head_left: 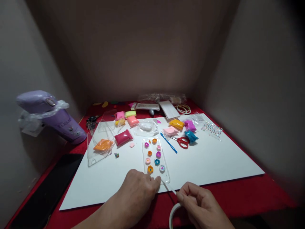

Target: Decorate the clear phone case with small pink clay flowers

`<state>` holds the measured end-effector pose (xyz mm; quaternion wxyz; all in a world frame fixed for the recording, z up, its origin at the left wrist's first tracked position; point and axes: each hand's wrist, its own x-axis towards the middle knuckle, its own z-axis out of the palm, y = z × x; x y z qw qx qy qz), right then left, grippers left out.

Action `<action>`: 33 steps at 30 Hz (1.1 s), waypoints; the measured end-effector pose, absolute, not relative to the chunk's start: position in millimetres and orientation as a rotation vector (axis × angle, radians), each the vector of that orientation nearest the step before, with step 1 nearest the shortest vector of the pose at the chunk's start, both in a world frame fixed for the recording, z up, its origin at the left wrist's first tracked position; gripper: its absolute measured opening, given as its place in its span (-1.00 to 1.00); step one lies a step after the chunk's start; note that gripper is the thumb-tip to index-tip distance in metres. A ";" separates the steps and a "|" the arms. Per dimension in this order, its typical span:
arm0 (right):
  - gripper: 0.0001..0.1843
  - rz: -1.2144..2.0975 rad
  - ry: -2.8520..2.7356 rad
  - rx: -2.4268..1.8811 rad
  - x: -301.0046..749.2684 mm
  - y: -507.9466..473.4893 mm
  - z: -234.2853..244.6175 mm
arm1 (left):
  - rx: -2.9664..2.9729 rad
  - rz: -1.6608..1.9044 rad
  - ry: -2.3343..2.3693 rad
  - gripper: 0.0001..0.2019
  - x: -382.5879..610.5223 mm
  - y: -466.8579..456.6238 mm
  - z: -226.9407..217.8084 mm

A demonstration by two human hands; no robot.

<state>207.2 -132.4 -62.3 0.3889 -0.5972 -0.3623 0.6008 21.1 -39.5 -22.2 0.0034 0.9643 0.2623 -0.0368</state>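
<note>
A clear phone case (164,160) lies on the white board (214,159), dotted with several small clay flowers (156,154). My left hand (139,187) rests at the case's near end, its fingers curled and pinching the end of a strip of tape (169,187). My right hand (199,202) is closed on the other end of that strip, over a white tape roll (173,214) at the table's front edge. The strip stretches taut between both hands, just below the case.
Packets of coloured clay (176,124), red scissors (183,142), a blue tool (168,143), a second clear case (100,143) and a rhinestone sheet (211,128) lie on the board. A purple device (54,116) stands at left by a black pad (52,187).
</note>
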 end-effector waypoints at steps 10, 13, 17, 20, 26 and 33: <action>-0.44 1.482 -0.951 -1.537 206.9 -130.9 -61.8 | 3.022 -0.160 0.835 -0.80 26.0 -39.8 -12.8; -0.46 1.515 -0.981 -1.539 208.1 -130.4 -58.4 | 3.021 -0.022 0.932 -0.78 17.9 -40.9 -6.9; -0.48 1.500 -1.002 -1.534 208.8 -129.9 -55.2 | 2.869 0.287 0.845 -0.80 6.4 -63.3 -12.2; -0.47 1.509 -1.006 -1.507 208.2 -128.2 -54.5 | 2.761 0.414 0.689 -0.92 9.9 -88.8 -27.6; -0.52 1.538 -1.051 -1.459 202.1 -126.2 -53.8 | 2.344 0.732 1.008 -0.74 37.8 -114.9 -65.3; -0.56 1.065 -1.439 -1.693 211.2 -132.1 -52.9 | 2.200 0.764 0.939 -0.77 42.7 -112.3 -73.8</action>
